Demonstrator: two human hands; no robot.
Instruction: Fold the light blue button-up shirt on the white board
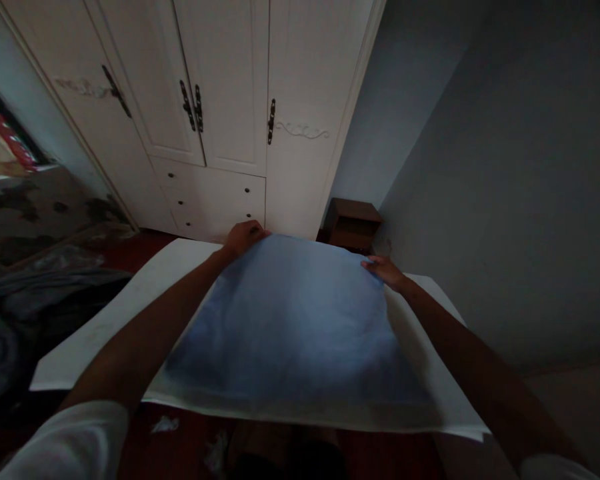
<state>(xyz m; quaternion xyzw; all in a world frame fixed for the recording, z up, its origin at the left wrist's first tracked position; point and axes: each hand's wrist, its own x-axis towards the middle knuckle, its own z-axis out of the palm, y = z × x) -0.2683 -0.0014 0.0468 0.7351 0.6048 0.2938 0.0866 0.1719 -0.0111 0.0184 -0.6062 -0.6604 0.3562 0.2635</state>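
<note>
A blue cloth (290, 320) lies spread flat on a white sheet (125, 307) that covers a low surface in front of me. My left hand (243, 238) is closed on the cloth's far left corner. At the far right corner, my right hand (386, 270) pinches the cloth's edge. Both arms reach forward along the cloth's two sides.
A white wardrobe (220, 113) with dark handles and drawers stands straight ahead. A small brown wooden cabinet (353, 223) sits in the corner beside a grey wall (520, 187). Dark crumpled fabric (25, 313) lies at the left. The floor is dark red.
</note>
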